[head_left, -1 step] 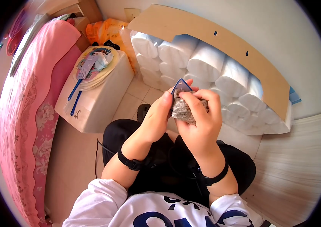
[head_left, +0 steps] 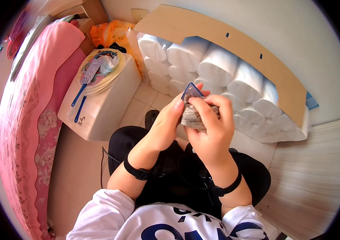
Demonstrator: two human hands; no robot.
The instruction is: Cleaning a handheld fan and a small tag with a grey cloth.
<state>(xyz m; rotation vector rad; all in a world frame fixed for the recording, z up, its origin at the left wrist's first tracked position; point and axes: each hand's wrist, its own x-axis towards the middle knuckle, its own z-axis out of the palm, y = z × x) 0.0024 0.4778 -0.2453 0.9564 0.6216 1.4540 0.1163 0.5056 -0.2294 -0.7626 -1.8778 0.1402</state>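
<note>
In front of my knees, my left hand (head_left: 164,122) is closed around a flat thing with a blue rim and a greyish-lilac face (head_left: 191,90). Only its pointed upper corner shows; its kind and the rest of it are hidden behind my hands and the cloth. My right hand (head_left: 214,124) grips a bunched grey-brown ribbed cloth (head_left: 192,118) and presses it against the lower part of that flat face. Fingertips show behind the blue rim on its right side.
At the left, a white box (head_left: 105,116) bears round pale discs (head_left: 90,86) and lilac paddles with blue handles (head_left: 78,95). Beside it is a bed with a pink cover (head_left: 30,92). Ahead stand wrapped white paper rolls (head_left: 218,66) with a cardboard panel (head_left: 202,22).
</note>
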